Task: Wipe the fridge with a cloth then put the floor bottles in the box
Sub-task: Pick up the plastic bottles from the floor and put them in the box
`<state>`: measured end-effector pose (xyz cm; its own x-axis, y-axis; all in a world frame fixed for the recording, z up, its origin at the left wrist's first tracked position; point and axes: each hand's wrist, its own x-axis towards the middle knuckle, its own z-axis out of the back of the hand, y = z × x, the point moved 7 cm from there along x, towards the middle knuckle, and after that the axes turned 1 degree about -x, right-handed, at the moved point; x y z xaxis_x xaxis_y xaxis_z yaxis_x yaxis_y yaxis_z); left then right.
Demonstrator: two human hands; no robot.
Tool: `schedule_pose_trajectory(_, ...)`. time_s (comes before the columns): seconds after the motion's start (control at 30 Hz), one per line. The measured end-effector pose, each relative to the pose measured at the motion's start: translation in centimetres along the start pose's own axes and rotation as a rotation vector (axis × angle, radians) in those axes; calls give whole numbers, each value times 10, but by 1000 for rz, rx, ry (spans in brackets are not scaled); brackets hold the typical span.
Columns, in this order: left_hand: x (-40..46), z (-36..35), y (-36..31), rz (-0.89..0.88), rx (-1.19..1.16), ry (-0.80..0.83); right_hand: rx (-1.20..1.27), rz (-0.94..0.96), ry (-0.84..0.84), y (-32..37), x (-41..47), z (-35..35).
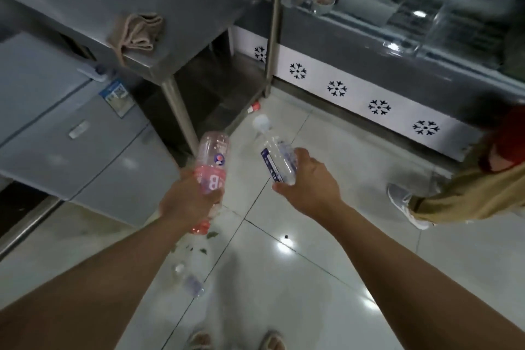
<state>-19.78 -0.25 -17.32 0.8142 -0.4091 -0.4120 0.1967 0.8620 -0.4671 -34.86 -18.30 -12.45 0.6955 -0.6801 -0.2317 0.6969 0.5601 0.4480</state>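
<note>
A: Two bottles up off the floor! The left hand (189, 202) is wrapped round a pink-labelled bottle (211, 170), neck pointing down, base up. The right hand (308, 179) pinches a clear bottle with a blue label (277, 159) low on its body, white cap tilted away.

B: And both are held in the air just in front of the steel bench (159, 65), near its front leg. There is one more clear bottle (189, 275) on the floor, on the near side of the bench, below the left forearm. That one is blurred, but it looks untouched.

A: The cloth (137, 31) lies crumpled on the bench top, so I would judge the wiping done. The fridge (71, 133) stands just left of the bench.

B: No box in view, though. That is the worry: both hands are full, and the box has to be found by turning.

A: Right, and the right hand's grip is only on the lower end, fingers and thumb. A light, empty bottle swung fast could slip out.

B: The floor bottle is near the feet too. A step toward the bench could kick it or roll it underneath.

A: And a second person (466, 187) stands right of the bench, beside the display freezer (369, 99). A wide turn risks a bump there.
</note>
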Motion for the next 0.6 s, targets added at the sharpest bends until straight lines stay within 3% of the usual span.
schedule_pose_trajectory(0.2, 23, -23, -29, 70, 14, -3, -51, -49, 90, -51, 40, -9)
schedule_pose_trajectory(0.6, 159, -83, -51, 186, -18, 45, -119, -88, 207, -99, 205, -62)
